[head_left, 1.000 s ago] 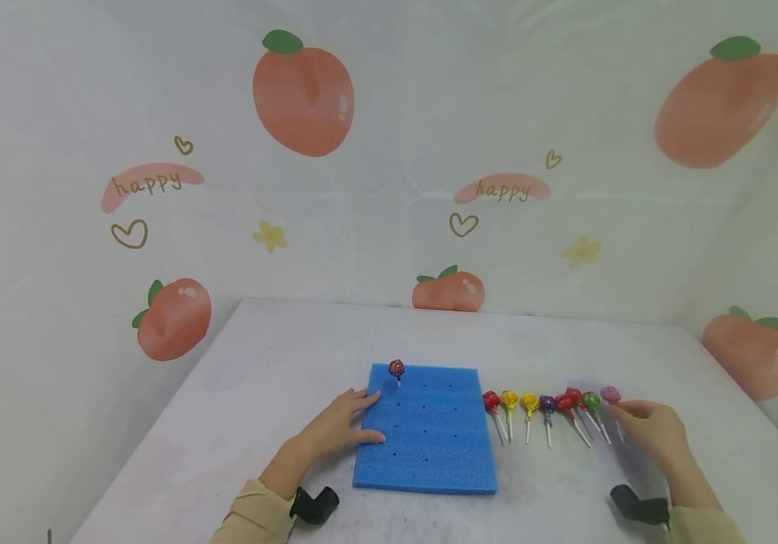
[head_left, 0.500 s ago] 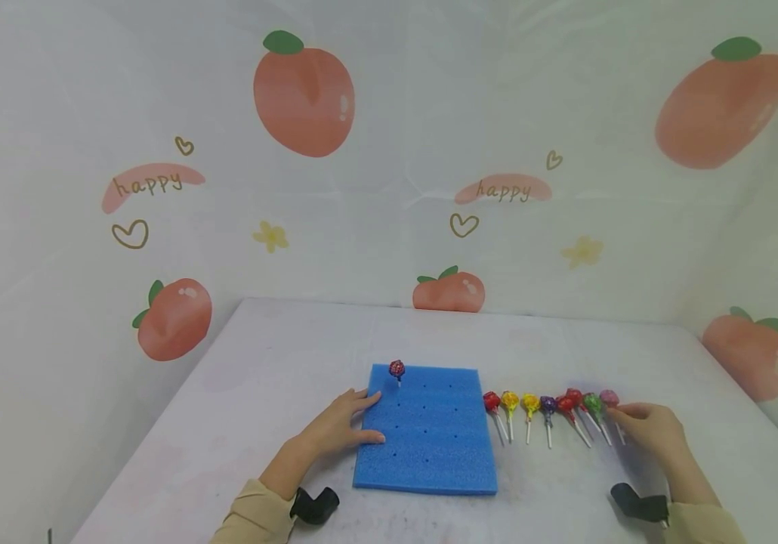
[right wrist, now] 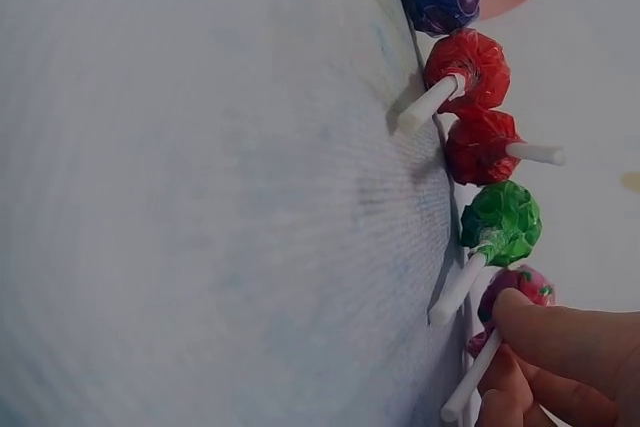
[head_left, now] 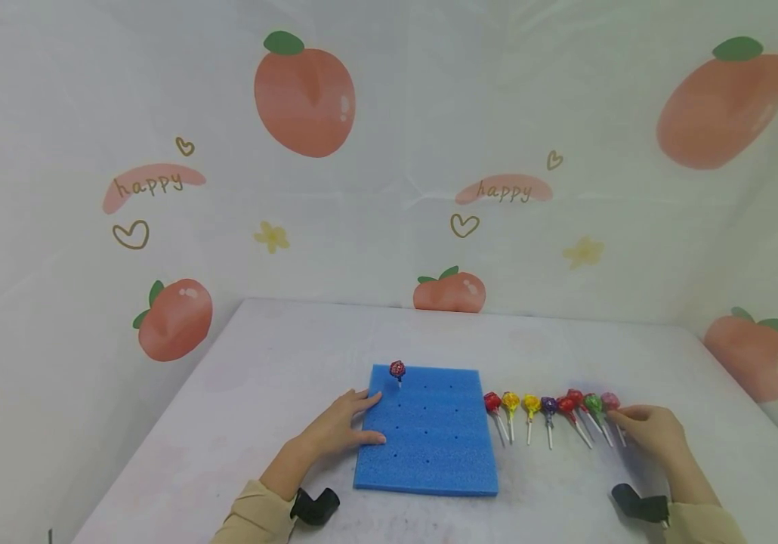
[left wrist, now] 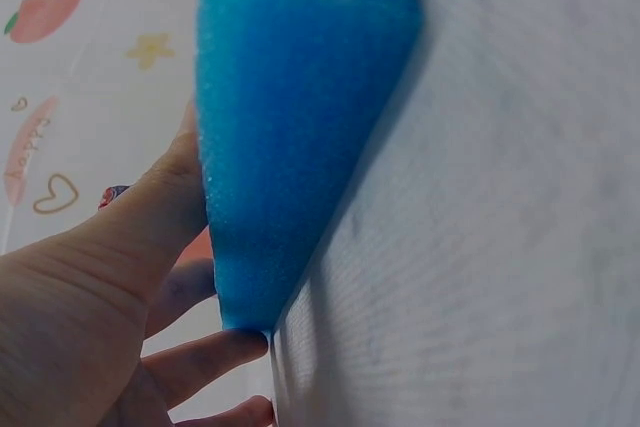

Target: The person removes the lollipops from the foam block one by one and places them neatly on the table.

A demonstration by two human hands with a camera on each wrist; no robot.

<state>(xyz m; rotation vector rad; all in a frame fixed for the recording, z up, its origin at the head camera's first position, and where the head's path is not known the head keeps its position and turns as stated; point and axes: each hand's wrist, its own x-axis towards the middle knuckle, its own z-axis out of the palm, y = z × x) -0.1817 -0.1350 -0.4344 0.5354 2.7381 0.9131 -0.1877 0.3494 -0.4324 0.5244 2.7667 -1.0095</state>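
My left hand (head_left: pixel 337 427) rests against the left edge of a blue foam board (head_left: pixel 457 468) dotted with small holes. Its thumb and a fingertip reach onto the board's top; the left wrist view shows other fingers touching the side of the foam (left wrist: pixel 300 97). One dark red patterned lollipop (head_left: pixel 397 369) stands upright in the board's far left hole. At the right end of a row of lollipops, my right hand (head_left: pixel 650 431) pinches a pink lollipop (head_left: pixel 609 400) at its wrapped head. In the right wrist view, the thumb lies on that pink lollipop (right wrist: pixel 530 282), its white stick pointing down-left.
Left of the pink one lie a green lollipop (head_left: pixel 592 404), red ones (head_left: pixel 566 406), a purple one (head_left: pixel 548 406), yellow ones (head_left: pixel 531 404) and another red lollipop (head_left: pixel 492 401) beside the board. Behind the white table (head_left: pixel 280 347) hangs a peach-print cloth (head_left: pixel 389 227).
The pink lollipop has shifted slightly nearer the person, in the right hand's fingers. My left hand and the foam board have stayed in place.
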